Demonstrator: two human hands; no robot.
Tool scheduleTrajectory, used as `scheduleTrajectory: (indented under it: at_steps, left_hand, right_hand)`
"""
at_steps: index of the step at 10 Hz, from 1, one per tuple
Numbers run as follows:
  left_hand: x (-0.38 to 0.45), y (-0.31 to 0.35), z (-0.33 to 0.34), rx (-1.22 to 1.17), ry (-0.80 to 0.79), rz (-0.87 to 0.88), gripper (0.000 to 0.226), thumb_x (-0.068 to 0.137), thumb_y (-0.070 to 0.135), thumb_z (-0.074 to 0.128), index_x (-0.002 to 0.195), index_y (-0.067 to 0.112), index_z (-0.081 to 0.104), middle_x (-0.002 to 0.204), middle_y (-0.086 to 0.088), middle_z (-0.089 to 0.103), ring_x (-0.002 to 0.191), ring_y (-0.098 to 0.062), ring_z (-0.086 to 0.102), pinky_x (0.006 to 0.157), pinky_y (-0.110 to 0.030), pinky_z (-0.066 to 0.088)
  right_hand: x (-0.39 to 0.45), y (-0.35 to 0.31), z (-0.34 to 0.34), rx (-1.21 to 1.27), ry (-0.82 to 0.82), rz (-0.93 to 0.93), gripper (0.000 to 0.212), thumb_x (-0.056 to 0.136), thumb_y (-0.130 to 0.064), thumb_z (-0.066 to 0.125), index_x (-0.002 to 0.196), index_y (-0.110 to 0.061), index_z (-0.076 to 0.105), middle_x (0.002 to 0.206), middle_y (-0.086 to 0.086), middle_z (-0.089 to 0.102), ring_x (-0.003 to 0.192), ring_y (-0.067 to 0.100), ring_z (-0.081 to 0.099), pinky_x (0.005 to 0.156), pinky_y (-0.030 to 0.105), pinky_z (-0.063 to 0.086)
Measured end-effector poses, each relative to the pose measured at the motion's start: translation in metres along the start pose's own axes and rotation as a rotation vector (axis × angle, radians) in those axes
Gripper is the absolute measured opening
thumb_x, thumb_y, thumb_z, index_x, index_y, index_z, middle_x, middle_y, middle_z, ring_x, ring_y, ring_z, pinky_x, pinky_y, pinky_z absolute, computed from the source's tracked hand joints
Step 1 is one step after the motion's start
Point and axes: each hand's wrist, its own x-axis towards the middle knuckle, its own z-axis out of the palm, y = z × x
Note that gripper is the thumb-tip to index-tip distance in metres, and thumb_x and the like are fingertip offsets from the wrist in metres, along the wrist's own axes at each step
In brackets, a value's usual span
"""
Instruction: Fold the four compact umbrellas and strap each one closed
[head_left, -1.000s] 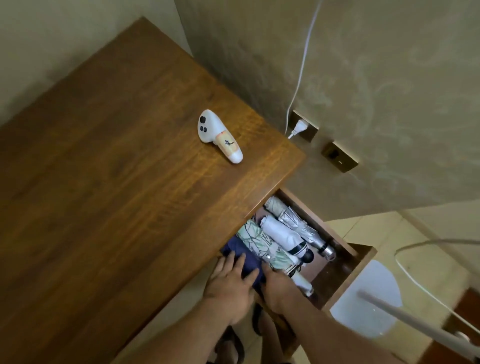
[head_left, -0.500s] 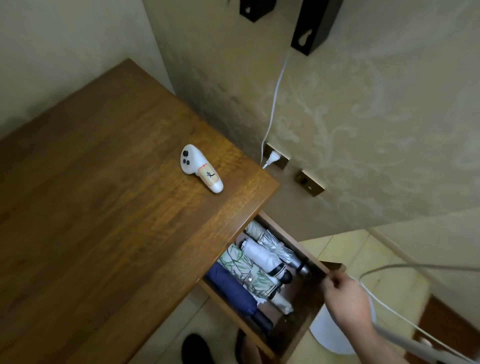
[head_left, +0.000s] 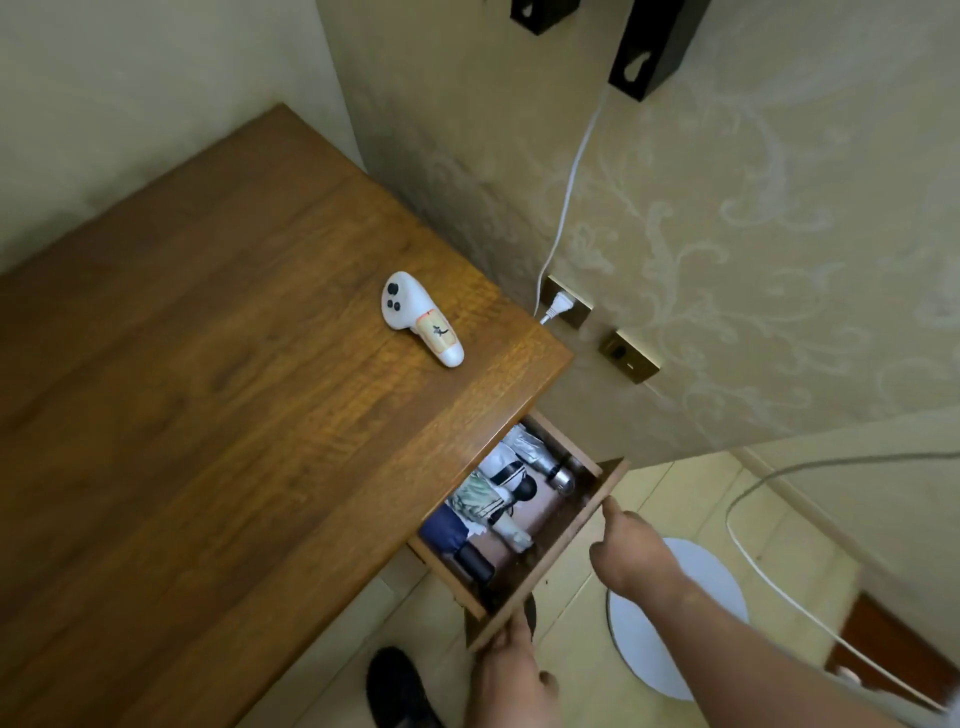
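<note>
Lying side by side in the partly open drawer (head_left: 582, 525) under the wooden desk (head_left: 234, 415) are four folded umbrellas: navy (head_left: 441, 530), leaf-print (head_left: 480, 499), white (head_left: 506, 467), silver (head_left: 535, 449) (handles pointing toward the drawer front). The right hand (head_left: 631, 551) is touching the front panel's top edge with straight fingers; the left hand (head_left: 511, 670) is pressing its lower corner, grip unclear. A white controller (head_left: 421, 317) is sitting on the desk.

Brown wooden desk (head_left: 208, 415) with white controller (head_left: 420, 318) lying near its right edge
</note>
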Motion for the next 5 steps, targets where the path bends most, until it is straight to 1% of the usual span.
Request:
scheduleTrajectory:
  at_steps: [1,2,3,4,5]
  left_hand:
    - [0.004,-0.008,-0.027,-0.028,0.17,0.087,0.093,0.102,0.03,0.056,0.168,0.019,-0.009,0.177,0.0,-0.01,0.163,-0.023,0.0,0.129,-0.031,0.01]
    - [0.013,-0.015,-0.047,0.003,0.282,0.211,0.089,0.103,0.025,0.053,0.168,0.016,-0.007,0.176,0.0,-0.01,0.163,-0.023,-0.003,0.13,-0.03,0.008]
    - [0.013,0.0,-0.079,0.054,0.301,0.201,0.089,0.104,0.027,0.052,0.167,0.013,-0.008,0.175,-0.005,-0.017,0.162,-0.027,-0.008,0.131,-0.031,0.003]
    - [-0.002,-0.005,-0.077,0.264,0.388,0.239,0.09,0.105,0.028,0.053,0.167,0.01,-0.01,0.175,-0.008,-0.015,0.162,-0.027,-0.006,0.13,-0.031,0.002]
    - [-0.014,0.0,-0.076,0.244,0.312,0.208,0.081,0.105,0.024,0.053,0.169,0.013,0.004,0.176,-0.009,0.009,0.161,-0.024,0.015,0.126,-0.026,0.016]
  right_hand:
    - [0.009,-0.035,-0.012,-0.111,-0.039,-0.139,0.083,0.093,-0.019,0.051,0.165,-0.028,0.012,0.152,0.014,0.044,0.133,0.035,0.051,0.106,0.039,0.047]
    - [0.013,-0.065,-0.021,-0.153,-0.064,-0.248,0.093,0.094,-0.019,0.052,0.163,-0.044,-0.005,0.169,0.005,0.023,0.147,0.031,0.039,0.112,0.041,0.043]
    - [0.01,-0.083,-0.023,-0.201,-0.079,-0.291,0.093,0.095,-0.019,0.051,0.162,-0.047,-0.006,0.173,0.003,0.014,0.153,0.032,0.029,0.118,0.045,0.037]
    - [0.001,-0.093,-0.023,-0.254,-0.072,-0.319,0.09,0.096,-0.022,0.052,0.163,-0.046,-0.004,0.173,0.002,0.014,0.152,0.034,0.031,0.117,0.047,0.04]
    - [-0.014,-0.092,-0.024,-0.291,-0.066,-0.342,0.086,0.095,-0.025,0.053,0.164,-0.042,0.003,0.17,0.002,0.023,0.149,0.033,0.035,0.113,0.047,0.044]
